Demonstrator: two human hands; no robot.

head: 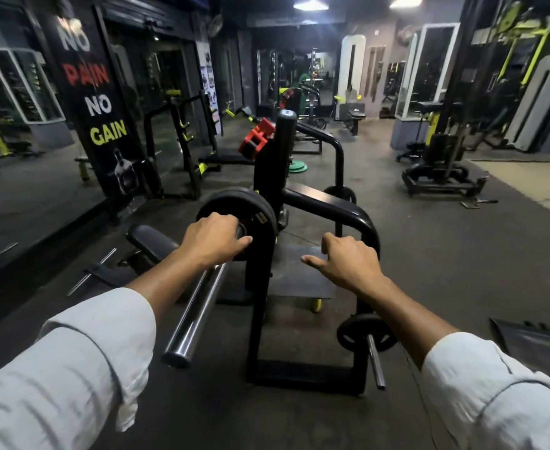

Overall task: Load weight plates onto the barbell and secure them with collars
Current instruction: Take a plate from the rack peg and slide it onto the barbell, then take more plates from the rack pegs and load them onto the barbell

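The gym floor (445, 254) of dark rubber matting fills the frame, and at its centre stands a black bench rack (267, 287) with a tall upright post and a curved tube sweeping off toward three o'clock. At ten o'clock from the rack a black wall banner (100, 102) reads "NO PAIN NO GAIN". The barbell (199, 306) rests on the rack, its bright steel sleeve running from the centre down toward seven o'clock, with the bare end nearest the camera. Black weight plates (250, 206) already sit on that sleeve, pushed up against the rack upright, just above the frame's centre. The left hand (213, 240) is curled over the sleeve right at the face of the plates, fingers wrapped round a dark part there; whether that part is a collar cannot be told. The right hand (345, 261), at three o'clock from the left one, hangs in the air with fingers loosely curled and the thumb stuck out, holding nothing. At five o'clock from the rack a small plate (358, 332) sits on a low storage peg. At twelve o'clock, beside the upright's top, red collars (257, 138) are perched.
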